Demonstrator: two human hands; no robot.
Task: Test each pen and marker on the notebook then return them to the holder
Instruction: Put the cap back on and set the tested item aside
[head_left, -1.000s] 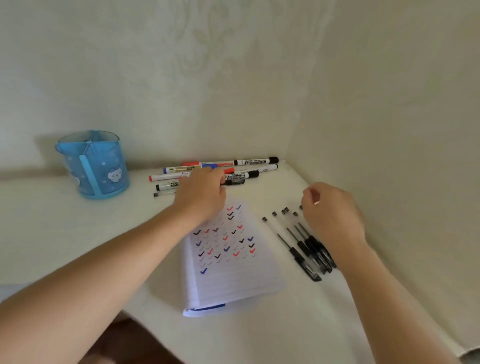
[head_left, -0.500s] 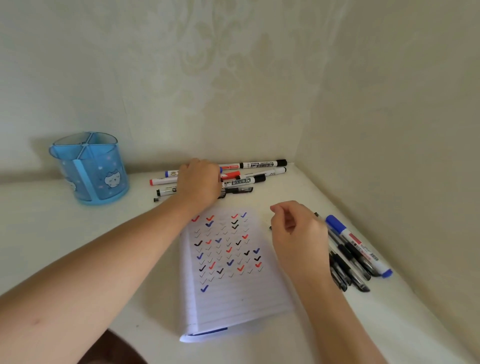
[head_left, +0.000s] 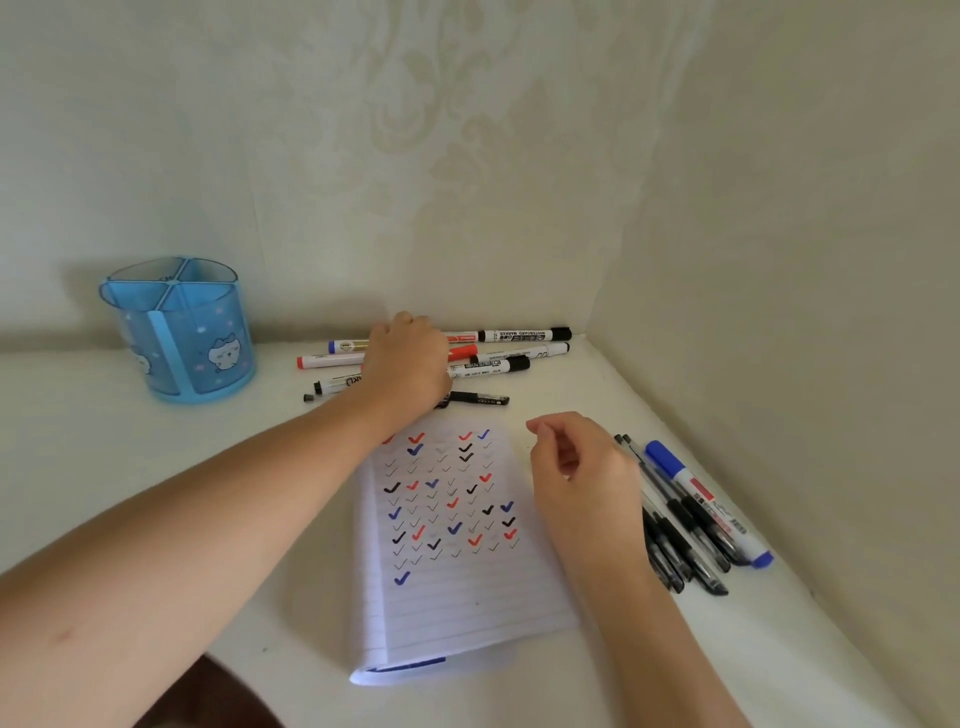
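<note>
Left hand (head_left: 408, 358) down on the back pile, right hand (head_left: 582, 467) loose by the notebook (head_left: 452, 587)!

The left hand lies across the markers (head_left: 519, 347) by the back wall, covering their middles; the fingers curl down out of sight, so whether they grip one cannot be told. The right hand hangs over the notebook's right edge, fingers loosely curled, thumb near forefinger, holding nothing. Just right of it lie the black pens (head_left: 680, 535) with a blue marker (head_left: 698, 499) beside them, near the side wall. The open page is full of red, blue and black ticks. The blue holder (head_left: 176, 332) stands upright on the table (head_left: 78, 441), well left of both hands.
</note>
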